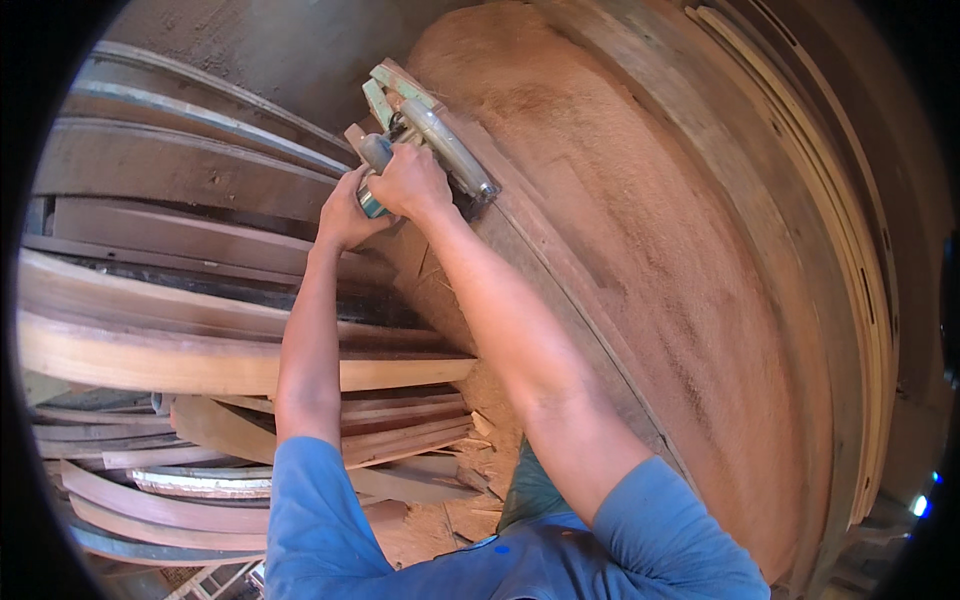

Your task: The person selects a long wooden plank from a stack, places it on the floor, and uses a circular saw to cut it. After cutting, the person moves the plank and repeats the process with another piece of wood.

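Note:
Both of my arms stretch forward to a circular saw (pixel 447 148) with a grey metal blade guard, a teal body and a pale green base. My right hand (pixel 412 182) is wrapped round its upper part, behind a dark knob. Closed on the saw's left side, by the teal body, is my left hand (pixel 348 208). The saw rests at the left side of a wide wooden surface coated in reddish sawdust (pixel 640 250). From the saw back toward me runs a long straight dark line along a plank (pixel 570 285). The blade itself is hidden.
Many long boards (pixel 150 350) lie stacked on the left, their ends reaching close to my left forearm. Wood scraps (pixel 482 425) and sawdust litter the floor between that stack and my legs. Along the right side run long pale wood strips (pixel 850 230).

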